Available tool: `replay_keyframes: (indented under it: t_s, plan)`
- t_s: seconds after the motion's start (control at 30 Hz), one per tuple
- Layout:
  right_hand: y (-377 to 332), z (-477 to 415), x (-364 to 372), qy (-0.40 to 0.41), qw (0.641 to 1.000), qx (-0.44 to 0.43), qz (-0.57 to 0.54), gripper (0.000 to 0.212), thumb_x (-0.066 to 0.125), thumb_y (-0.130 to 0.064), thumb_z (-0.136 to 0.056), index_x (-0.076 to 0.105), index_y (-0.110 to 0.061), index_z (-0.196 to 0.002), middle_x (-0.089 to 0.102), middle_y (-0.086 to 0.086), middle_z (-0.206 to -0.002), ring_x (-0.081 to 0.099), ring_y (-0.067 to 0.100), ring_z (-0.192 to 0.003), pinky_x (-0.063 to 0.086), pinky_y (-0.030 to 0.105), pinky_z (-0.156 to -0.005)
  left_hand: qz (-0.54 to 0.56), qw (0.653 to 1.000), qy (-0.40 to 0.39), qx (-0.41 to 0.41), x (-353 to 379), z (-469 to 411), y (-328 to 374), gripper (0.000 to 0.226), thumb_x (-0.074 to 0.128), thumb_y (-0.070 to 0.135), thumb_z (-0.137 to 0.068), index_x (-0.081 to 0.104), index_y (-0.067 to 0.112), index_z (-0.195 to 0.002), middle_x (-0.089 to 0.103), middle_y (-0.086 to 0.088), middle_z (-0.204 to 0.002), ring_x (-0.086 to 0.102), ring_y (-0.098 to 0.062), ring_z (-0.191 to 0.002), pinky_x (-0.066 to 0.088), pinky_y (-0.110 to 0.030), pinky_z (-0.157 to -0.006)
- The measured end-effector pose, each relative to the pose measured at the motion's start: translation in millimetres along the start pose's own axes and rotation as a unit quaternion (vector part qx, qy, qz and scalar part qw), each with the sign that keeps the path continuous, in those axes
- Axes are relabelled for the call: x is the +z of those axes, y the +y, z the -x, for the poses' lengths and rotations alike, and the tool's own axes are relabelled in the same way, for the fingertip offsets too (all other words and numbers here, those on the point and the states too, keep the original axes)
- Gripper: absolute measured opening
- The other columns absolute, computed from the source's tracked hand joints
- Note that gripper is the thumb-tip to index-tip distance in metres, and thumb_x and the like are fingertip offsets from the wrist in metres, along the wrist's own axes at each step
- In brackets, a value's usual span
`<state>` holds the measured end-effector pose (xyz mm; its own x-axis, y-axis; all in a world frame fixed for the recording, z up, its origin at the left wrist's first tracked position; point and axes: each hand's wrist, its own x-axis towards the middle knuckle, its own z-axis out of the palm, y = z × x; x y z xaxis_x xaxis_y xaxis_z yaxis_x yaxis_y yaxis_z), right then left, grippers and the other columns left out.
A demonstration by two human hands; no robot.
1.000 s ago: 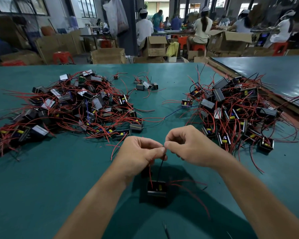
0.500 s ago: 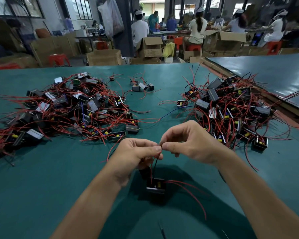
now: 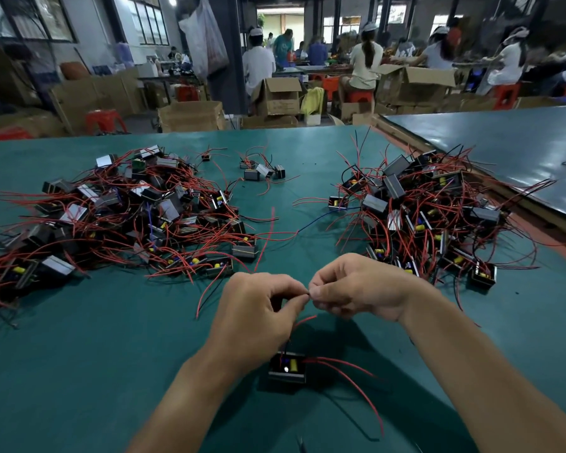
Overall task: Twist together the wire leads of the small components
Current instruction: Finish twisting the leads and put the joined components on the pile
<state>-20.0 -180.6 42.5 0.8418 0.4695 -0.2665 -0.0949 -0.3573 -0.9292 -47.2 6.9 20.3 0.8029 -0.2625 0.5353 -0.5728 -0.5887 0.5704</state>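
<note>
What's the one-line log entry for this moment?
left hand: pinches wire leads | right hand: pinches wire leads | component: below hands

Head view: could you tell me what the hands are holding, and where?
The left hand and right hand pinch the wire leads at their tips; the component itself is ungripped.

You have: table teal green | part black, yellow inside | its wires red | left pile and right pile black, grey, red strands | one blue wire | stool red
</note>
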Motion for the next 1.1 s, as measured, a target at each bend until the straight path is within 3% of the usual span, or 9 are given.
replay_keyframes:
  t_s: [0.07,0.17,0.23,0.37,0.53,0.6,0.77,0.97,1.1]
  plan:
    - [-0.2,-1.4,-0.3,-0.017,0.997,0.048,-0.062,0.036,0.059,-0.010,-0.094,0.067,-0.018,-0.060,0.061,-0.004,-0.060,0.049,0.003,-0.046,0.038,0.015,-0.044,-0.057,0.996,0.034,0.053,0.5,-0.1,-1.8,0.004,0.074,0.027,-0.076,0.077,0.026,-0.077,0.065,0.006,-0.059,0.057,-0.011,-0.052,0.043,-0.028,-0.053]
    - [-0.7,-3.8,-0.2,-0.025,0.991,0.070,-0.108,0.032,0.059,-0.011,-0.093,0.067,-0.017,-0.063,0.061,-0.002,-0.061,0.050,0.004,-0.045,0.041,0.016,-0.043,-0.056,0.995,0.037,0.070,1.2,-0.4,-4.7,0.005,0.072,0.026,-0.079,0.077,0.024,-0.080,0.066,0.005,-0.061,0.057,-0.014,-0.054,0.046,-0.031,-0.052]
    - [-1.0,-5.8,2.2,-0.002,0.993,0.052,-0.109,0.030,0.060,-0.012,-0.092,0.068,-0.017,-0.063,0.062,-0.002,-0.062,0.051,0.005,-0.046,0.042,0.017,-0.044,-0.001,0.999,0.030,0.026,0.9,-1.3,-4.9,0.005,0.072,0.020,-0.080,0.076,0.022,-0.077,0.067,0.007,-0.061,0.058,-0.012,-0.051,0.046,-0.027,-0.050]
    - [0.0,-9.8,7.9,0.108,0.991,-0.046,-0.064,0.024,0.063,-0.013,-0.092,0.065,-0.012,-0.068,0.058,0.004,-0.062,0.048,0.008,-0.046,0.041,0.019,-0.045,0.152,0.976,0.020,-0.158,1.6,-8.5,-4.4,0.018,0.071,0.004,-0.081,0.072,0.014,-0.066,0.068,0.001,-0.057,0.056,-0.004,-0.047,0.044,-0.018,-0.049]
    - [-0.8,-0.4,10.4,-0.025,0.988,-0.144,-0.052,0.008,0.069,-0.017,-0.082,0.071,-0.013,-0.074,0.059,0.002,-0.057,0.050,0.012,-0.048,0.042,0.020,-0.044,0.216,0.953,0.009,-0.213,-3.3,-13.1,-6.1,0.014,0.069,0.002,-0.084,0.074,0.004,-0.071,0.063,0.004,-0.051,0.048,-0.001,-0.042,0.039,-0.013,-0.046]
    - [0.1,-1.9,17.2,-0.039,0.987,-0.155,-0.022,0.005,0.071,-0.013,-0.082,0.072,-0.015,-0.077,0.061,0.001,-0.056,0.052,0.012,-0.048,0.045,0.020,-0.045,0.243,0.939,0.010,-0.241,-3.8,-13.4,-8.8,0.016,0.068,0.001,-0.085,0.073,0.005,-0.071,0.061,0.001,-0.050,0.045,-0.006,-0.040,0.037,-0.016,-0.043]
    - [4.9,-11.5,29.8,0.046,0.979,-0.168,0.103,0.016,0.075,-0.014,-0.085,0.068,-0.012,-0.070,0.056,-0.004,-0.054,0.043,0.007,-0.047,0.035,0.021,-0.046,0.314,0.895,0.017,-0.315,-7.5,-14.9,-14.6,0.017,0.065,0.004,-0.088,0.068,0.010,-0.072,0.059,-0.002,-0.051,0.045,-0.010,-0.034,0.028,-0.015,-0.033]
    - [1.7,-11.8,38.8,0.100,0.971,-0.214,0.039,0.016,0.073,-0.012,-0.086,0.069,-0.005,-0.072,0.054,0.000,-0.057,0.040,0.011,-0.051,0.032,0.027,-0.048,0.363,0.861,0.029,-0.354,-8.8,-17.2,-13.7,0.014,0.061,0.006,-0.091,0.061,0.013,-0.078,0.060,-0.002,-0.053,0.047,-0.012,-0.036,0.029,-0.016,-0.034]
    - [1.1,-14.7,35.0,0.174,0.963,-0.204,0.026,0.016,0.075,-0.011,-0.084,0.064,-0.003,-0.075,0.057,0.000,-0.057,0.043,0.009,-0.046,0.036,0.027,-0.048,0.366,0.861,0.009,-0.353,-7.8,-16.2,-12.7,0.018,0.059,0.008,-0.093,0.060,0.016,-0.077,0.061,-0.004,-0.057,0.050,-0.013,-0.041,0.034,-0.017,-0.036]
